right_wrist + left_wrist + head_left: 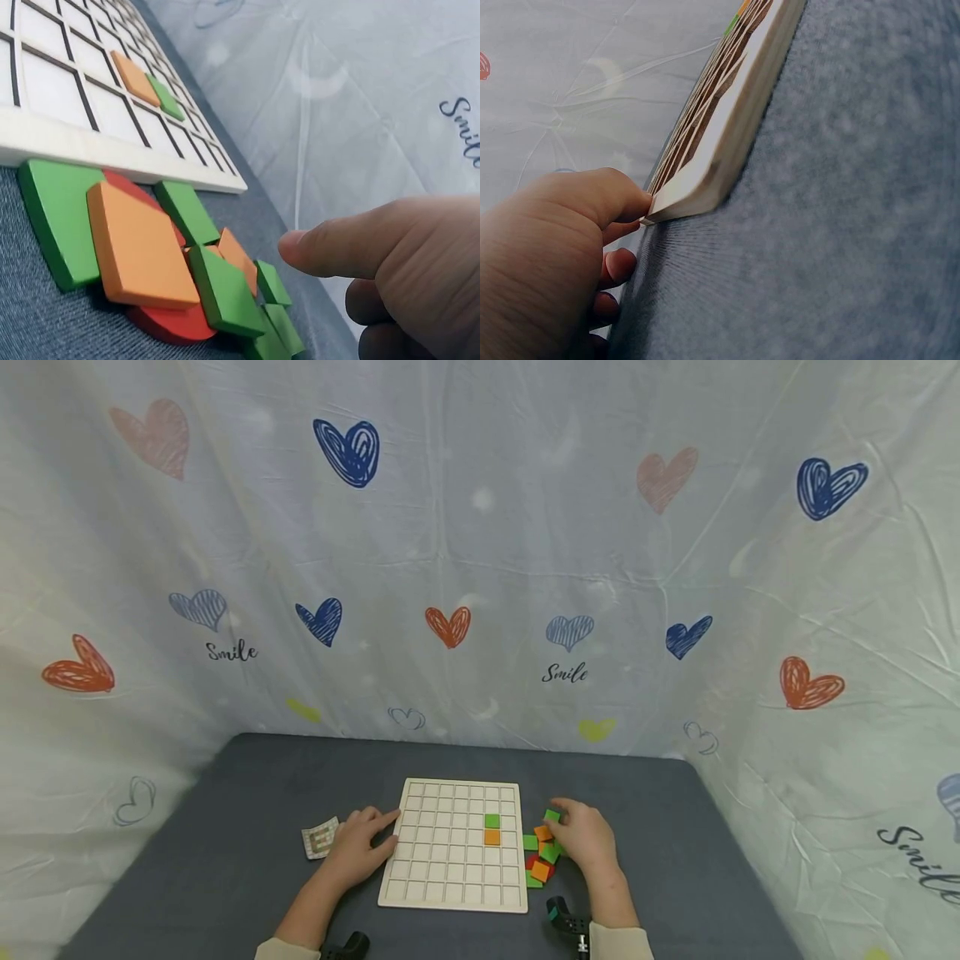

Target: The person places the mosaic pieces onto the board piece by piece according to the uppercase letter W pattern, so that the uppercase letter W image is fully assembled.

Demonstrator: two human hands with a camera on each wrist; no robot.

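Observation:
A pale wooden grid board (450, 897) lies on the dark table, with a green tile (492, 820) directly above an orange tile (492, 837) in its cells. The left hand (360, 852) touches the board's left edge with thumb and index finger; in the left wrist view the hand (555, 255) has its thumb against the board's corner (697, 191). Beside the board's right edge is a pile of green, orange and red tiles (142, 247). Over the far end of that pile is the right hand (588, 839), its thumb extended in the right wrist view; whether its fingertips touch a tile cannot be told.
A small patterned card (321, 838) lies left of the board, close to the left hand. Black straps (567, 917) are at both wrists. Behind the table (315, 768) hangs a white curtain with printed hearts (448, 627).

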